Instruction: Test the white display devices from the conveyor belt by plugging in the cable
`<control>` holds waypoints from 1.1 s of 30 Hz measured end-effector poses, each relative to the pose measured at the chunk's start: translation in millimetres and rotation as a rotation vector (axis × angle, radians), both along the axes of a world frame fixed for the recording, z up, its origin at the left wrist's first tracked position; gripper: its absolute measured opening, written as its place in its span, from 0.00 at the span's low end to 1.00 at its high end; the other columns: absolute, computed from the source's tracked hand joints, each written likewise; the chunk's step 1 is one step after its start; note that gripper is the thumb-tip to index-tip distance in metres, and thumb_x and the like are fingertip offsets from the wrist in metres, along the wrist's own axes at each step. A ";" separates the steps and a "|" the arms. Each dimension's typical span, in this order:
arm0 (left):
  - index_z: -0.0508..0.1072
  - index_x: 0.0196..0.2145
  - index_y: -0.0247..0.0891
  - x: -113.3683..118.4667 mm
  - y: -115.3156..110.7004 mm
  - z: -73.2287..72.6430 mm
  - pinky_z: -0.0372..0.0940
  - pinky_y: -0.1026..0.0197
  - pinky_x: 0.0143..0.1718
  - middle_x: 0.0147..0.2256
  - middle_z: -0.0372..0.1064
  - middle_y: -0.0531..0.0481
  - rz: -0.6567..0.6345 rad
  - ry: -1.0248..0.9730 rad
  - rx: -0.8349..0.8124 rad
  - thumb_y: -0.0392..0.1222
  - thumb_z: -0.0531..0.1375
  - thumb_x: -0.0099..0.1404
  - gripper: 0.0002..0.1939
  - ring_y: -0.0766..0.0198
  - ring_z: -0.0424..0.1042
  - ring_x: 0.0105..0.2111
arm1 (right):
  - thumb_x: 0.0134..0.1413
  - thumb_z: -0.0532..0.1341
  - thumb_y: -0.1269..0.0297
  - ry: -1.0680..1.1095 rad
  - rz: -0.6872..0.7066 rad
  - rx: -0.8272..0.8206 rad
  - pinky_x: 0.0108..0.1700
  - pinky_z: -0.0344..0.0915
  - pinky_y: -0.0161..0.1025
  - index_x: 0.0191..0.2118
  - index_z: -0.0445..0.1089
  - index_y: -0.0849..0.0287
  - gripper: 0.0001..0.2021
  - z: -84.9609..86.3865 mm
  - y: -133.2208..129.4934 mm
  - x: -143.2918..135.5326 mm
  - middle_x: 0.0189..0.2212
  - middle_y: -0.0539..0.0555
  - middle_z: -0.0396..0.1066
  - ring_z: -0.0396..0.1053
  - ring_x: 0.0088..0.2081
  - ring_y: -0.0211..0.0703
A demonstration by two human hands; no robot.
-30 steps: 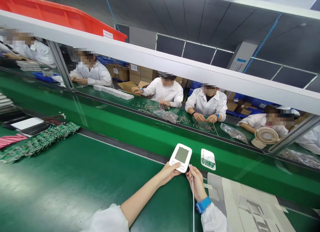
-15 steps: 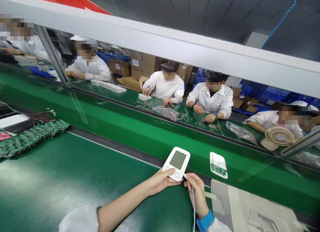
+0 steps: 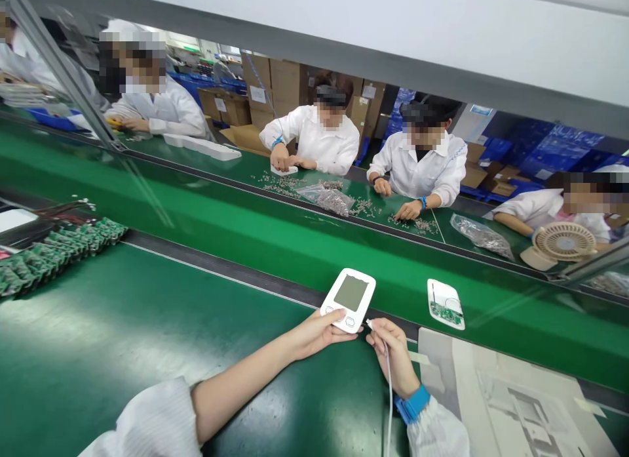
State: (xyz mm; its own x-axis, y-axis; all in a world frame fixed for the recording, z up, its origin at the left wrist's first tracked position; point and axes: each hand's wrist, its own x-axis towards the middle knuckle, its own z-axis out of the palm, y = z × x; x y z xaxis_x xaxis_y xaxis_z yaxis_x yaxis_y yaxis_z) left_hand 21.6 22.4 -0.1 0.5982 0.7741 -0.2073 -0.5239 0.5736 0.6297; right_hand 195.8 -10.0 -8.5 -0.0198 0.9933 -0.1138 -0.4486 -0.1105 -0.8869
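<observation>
A white handheld device (image 3: 361, 313) with a blank grey screen and outlined buttons rests in my left hand (image 3: 314, 336). The left thumb lies on its button area, and the fingers support it from beneath. Just right of the device, my right hand (image 3: 393, 352) pinches the plug end of a white cable (image 3: 390, 404). A small gap shows between the plug and the device's lower right side. From my right hand the cable hangs down past a blue wrist strap (image 3: 413, 404).
An opened white casing with a green circuit board (image 3: 446, 304) lies on the green belt (image 3: 275, 247). At left are stacked circuit boards (image 3: 59, 250). A taped pale sheet (image 3: 472, 372) covers the right side. Across the belt, people in white coats handle small parts near plastic bags (image 3: 334, 200).
The plug has come away from the device's side, and my right hand has shifted slightly right with it. My left hand still holds the device. The camera view has tilted.
</observation>
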 end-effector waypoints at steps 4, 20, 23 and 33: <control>0.63 0.50 0.28 0.2 0.1 -1.0 0.58 0.44 0.50 0.44 0.68 0.33 0.004 0.025 0.010 0.39 0.59 0.59 0.22 0.49 0.69 0.43 | 0.45 0.64 0.64 -0.057 0.022 0.014 0.27 0.56 0.35 0.26 0.72 0.61 0.05 -0.6 -1.2 -0.6 0.10 0.41 0.48 0.41 0.16 0.30; 0.62 0.50 0.29 -0.4 -1.4 1.7 0.57 0.44 0.51 0.45 0.67 0.33 -0.007 0.012 0.036 0.39 0.59 0.59 0.22 0.50 0.69 0.42 | 0.43 0.65 0.60 -0.146 0.028 0.019 0.25 0.56 0.36 0.27 0.72 0.62 0.10 7.1 -2.6 -1.8 0.09 0.42 0.52 0.48 0.15 0.31; 0.62 0.50 0.29 -0.2 -1.7 1.0 0.57 0.44 0.50 0.45 0.67 0.33 0.008 0.029 0.040 0.38 0.58 0.59 0.21 0.50 0.69 0.43 | 0.43 0.65 0.59 -0.172 0.031 0.014 0.22 0.51 0.34 0.27 0.71 0.62 0.10 6.8 -2.8 -1.5 0.10 0.43 0.54 0.49 0.16 0.31; 0.62 0.49 0.30 0.5 -1.5 -4.2 0.59 0.42 0.48 0.45 0.67 0.35 0.077 0.074 0.087 0.36 0.59 0.59 0.20 0.49 0.69 0.42 | 0.47 0.62 0.58 -0.337 0.035 0.082 0.20 0.38 0.34 0.30 0.69 0.62 0.11 -11.4 -1.3 2.1 0.15 0.47 0.62 0.49 0.17 0.31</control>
State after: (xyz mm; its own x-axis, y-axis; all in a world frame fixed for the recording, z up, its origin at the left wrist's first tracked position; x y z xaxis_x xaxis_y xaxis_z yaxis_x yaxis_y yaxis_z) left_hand 22.1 20.9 -4.2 0.5222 0.8339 -0.1786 -0.5141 0.4750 0.7142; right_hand 197.9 -11.3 -19.9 -0.0289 0.9988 -0.0397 -0.1259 -0.0431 -0.9911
